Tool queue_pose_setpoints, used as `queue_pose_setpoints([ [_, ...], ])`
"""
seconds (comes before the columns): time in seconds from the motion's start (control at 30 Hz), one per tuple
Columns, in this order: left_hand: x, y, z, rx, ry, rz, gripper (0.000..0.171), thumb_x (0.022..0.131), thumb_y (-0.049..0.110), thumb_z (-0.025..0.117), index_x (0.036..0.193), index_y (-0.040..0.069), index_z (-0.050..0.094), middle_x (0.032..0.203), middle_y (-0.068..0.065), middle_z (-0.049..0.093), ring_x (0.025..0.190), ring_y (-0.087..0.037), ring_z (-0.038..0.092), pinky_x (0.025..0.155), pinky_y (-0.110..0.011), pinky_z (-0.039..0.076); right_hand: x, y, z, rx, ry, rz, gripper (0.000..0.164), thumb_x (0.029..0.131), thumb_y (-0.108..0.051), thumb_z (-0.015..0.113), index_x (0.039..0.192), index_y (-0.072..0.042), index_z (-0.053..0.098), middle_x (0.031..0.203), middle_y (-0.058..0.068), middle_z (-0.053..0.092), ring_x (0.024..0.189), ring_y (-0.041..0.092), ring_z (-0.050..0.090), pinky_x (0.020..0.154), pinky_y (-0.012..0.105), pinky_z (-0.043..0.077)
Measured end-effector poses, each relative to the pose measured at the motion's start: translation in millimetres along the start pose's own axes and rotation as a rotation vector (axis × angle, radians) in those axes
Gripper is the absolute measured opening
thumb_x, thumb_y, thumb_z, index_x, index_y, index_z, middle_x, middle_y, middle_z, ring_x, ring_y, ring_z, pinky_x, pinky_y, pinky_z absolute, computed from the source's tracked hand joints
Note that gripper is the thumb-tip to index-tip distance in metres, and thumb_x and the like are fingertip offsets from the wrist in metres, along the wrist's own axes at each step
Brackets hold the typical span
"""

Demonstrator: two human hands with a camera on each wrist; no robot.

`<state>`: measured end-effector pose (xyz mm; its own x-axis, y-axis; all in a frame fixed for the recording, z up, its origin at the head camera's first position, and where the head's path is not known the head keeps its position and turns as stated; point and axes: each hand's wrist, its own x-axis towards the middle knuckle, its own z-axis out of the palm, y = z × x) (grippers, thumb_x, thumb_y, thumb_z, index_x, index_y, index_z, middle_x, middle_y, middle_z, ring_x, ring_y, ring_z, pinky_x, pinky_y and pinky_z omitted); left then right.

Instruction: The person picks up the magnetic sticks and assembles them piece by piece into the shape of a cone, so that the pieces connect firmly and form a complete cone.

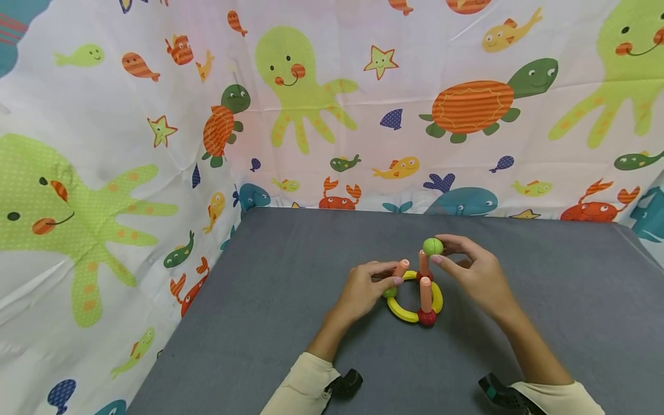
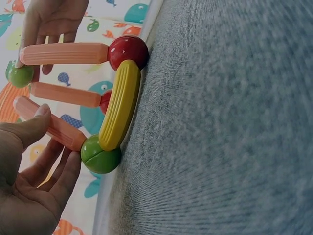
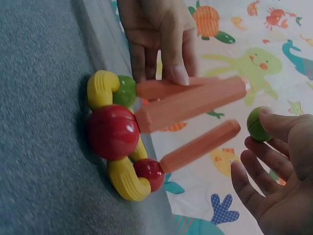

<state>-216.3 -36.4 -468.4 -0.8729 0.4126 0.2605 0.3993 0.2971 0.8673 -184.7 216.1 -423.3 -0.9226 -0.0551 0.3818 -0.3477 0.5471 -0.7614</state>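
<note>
On the grey table stands a toy frame of yellow curved bars [image 1: 403, 312] joined in a ring. A red ball [image 1: 427, 317] at the front, another red ball [image 3: 149, 175] and a lower green ball [image 2: 100, 154] sit at its joints, and each bears an upright peach rod. My left hand [image 1: 365, 288] pinches the left rod [image 2: 58, 128], low down near the lower green ball. Between thumb and forefinger, my right hand [image 1: 474, 274] pinches a loose green ball [image 1: 433, 246], close by the top of the back rod [image 1: 423, 263].
The grey tabletop [image 1: 270, 323] spreads around the frame. Behind it and along the left hangs a white curtain [image 1: 332, 69] printed with sea animals. Dark wrist cameras sit by both cream sleeves [image 1: 303, 383].
</note>
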Motion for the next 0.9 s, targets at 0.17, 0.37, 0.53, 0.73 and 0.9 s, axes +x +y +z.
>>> queue_pose_setpoints([
  [0.17,-0.2,1.2,0.5,0.014,-0.001,0.003,0.038,0.097,0.029,0.077,0.134,0.019,0.075,0.120,0.002,0.076,0.105,-0.007,0.070,0.090,-0.024,0.057,-1,-1,6,-0.006,0.006,-0.025,0.043,0.103,-0.026,0.073,0.144,-0.015,0.065,0.118,0.006,0.072,0.101,0.002,0.061,0.079,0.014,0.054],
  [0.37,0.3,1.3,1.0,0.013,-0.019,-0.013,0.038,0.097,0.023,0.078,0.136,0.020,0.074,0.121,0.002,0.075,0.106,-0.006,0.069,0.091,-0.024,0.057,-1,-1,12,-0.028,0.009,-0.022,0.043,0.102,-0.025,0.074,0.144,-0.016,0.066,0.118,0.008,0.074,0.099,-0.001,0.061,0.078,0.017,0.054],
  [0.53,0.0,0.6,1.4,0.028,-0.014,-0.018,0.038,0.098,0.022,0.078,0.135,0.020,0.075,0.120,0.003,0.074,0.103,-0.006,0.066,0.088,-0.023,0.056,-2,-2,13,-0.041,0.008,-0.019,0.044,0.102,-0.027,0.075,0.144,-0.017,0.066,0.118,0.007,0.075,0.103,0.002,0.061,0.079,0.017,0.054],
  [0.73,-0.2,0.1,1.8,0.008,-0.005,0.005,0.036,0.098,0.025,0.077,0.133,0.016,0.075,0.122,0.000,0.075,0.105,-0.008,0.069,0.089,-0.024,0.057,-3,-2,16,-0.046,-0.006,-0.027,0.044,0.101,-0.028,0.076,0.142,-0.017,0.067,0.121,0.006,0.075,0.105,0.017,0.065,0.079,0.018,0.056],
  [0.9,-0.5,1.4,2.1,0.016,0.006,0.004,0.037,0.097,0.028,0.078,0.131,0.014,0.077,0.119,-0.001,0.075,0.103,-0.007,0.069,0.088,-0.024,0.057,-4,-4,19,-0.037,-0.014,-0.046,0.044,0.099,-0.023,0.078,0.141,-0.015,0.068,0.121,0.007,0.075,0.100,0.017,0.067,0.076,0.021,0.058],
])
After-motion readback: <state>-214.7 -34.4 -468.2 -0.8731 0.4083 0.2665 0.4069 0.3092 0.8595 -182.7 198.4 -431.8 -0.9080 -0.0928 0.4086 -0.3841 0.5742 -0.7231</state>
